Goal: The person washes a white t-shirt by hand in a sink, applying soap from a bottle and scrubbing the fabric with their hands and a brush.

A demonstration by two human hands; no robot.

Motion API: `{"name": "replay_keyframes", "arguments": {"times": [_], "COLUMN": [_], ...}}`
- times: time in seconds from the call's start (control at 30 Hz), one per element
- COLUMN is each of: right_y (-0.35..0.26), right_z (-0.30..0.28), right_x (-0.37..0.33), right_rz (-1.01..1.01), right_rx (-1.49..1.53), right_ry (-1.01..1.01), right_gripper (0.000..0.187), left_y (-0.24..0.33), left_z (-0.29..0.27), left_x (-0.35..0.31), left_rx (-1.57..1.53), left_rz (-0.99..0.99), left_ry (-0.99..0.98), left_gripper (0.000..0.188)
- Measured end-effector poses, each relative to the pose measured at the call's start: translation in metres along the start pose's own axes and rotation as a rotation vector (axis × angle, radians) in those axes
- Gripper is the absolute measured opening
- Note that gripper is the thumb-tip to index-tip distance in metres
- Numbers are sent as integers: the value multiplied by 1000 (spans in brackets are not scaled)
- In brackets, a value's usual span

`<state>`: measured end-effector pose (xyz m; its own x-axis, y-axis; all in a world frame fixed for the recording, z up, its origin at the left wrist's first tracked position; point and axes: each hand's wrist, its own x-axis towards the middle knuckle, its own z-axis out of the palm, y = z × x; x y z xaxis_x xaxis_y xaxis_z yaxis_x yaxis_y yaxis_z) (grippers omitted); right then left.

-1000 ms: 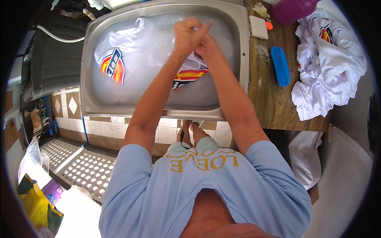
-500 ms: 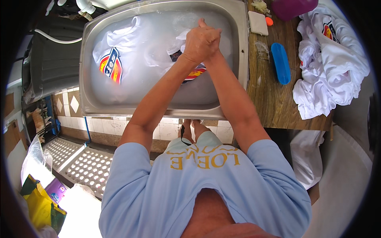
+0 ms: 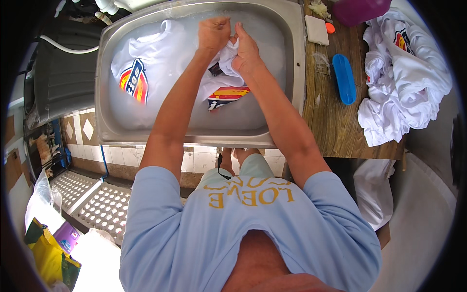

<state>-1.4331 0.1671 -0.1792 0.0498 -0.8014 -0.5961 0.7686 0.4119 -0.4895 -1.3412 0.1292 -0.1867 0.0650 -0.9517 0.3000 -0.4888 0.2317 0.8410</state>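
A white T-shirt (image 3: 226, 62) with a red, yellow and dark printed emblem lies bunched and partly under cloudy water in a metal basin (image 3: 297, 97). My right hand (image 3: 247, 52), thumb raised, grips a wet fold of it above the water. Beside it, my left hand (image 3: 214, 35) is curled into a fist, slightly blurred at the knuckles; what it holds is hidden. Another white T-shirt (image 3: 153, 47) with the same kind of emblem floats at the basin's left side, its collar at the far edge.
On the wooden counter (image 3: 321, 131) to the right are a blue oblong brush-like piece (image 3: 344, 79), a pale square block (image 3: 316, 30), an orange cap (image 3: 330, 28), a purple container (image 3: 360, 10) and heaped white shirts (image 3: 406, 78). A white hose (image 3: 68, 49) reaches the basin's left rim.
My hands, clasped together before, have come apart. The left has moved left and the right has turned, baring the gripped cloth. More of the shirt's emblem shows, shifted left.
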Motion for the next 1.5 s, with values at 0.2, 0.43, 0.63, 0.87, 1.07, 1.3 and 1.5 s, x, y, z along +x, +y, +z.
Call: {"name": "replay_keyframes", "arguments": {"times": [0.2,0.43,0.63,0.87,1.07,1.3,1.5], "right_y": [-10,-1,0,6,-13,-31,-9], "right_z": [-13,-74,-4,-33,-4,-20,-43], "right_x": [27,52,7,21,8,16,20], "right_rz": [-36,-187,14,41,-125,-366,-836], "right_rx": [25,35,112,205,-86,-832,-1787], "right_ry": [102,-878,-26,-376,0,-28,199], "right_gripper": [33,35,39,36,47,33,32], "left_y": [-16,67,26,42,-27,-34,-87], "left_z": [-4,32,5,23,-57,-65,-34], "left_x": [1,-43,1,-38,-3,-15,-18], "left_rx": [-136,-33,-85,-110,-187,-180,416], "left_rz": [-168,447,-150,398,-380,-272,316], "left_ry": [54,-20,-161,29,-222,-387,-124], "left_gripper": [43,36,24,21,31,31,32]}}
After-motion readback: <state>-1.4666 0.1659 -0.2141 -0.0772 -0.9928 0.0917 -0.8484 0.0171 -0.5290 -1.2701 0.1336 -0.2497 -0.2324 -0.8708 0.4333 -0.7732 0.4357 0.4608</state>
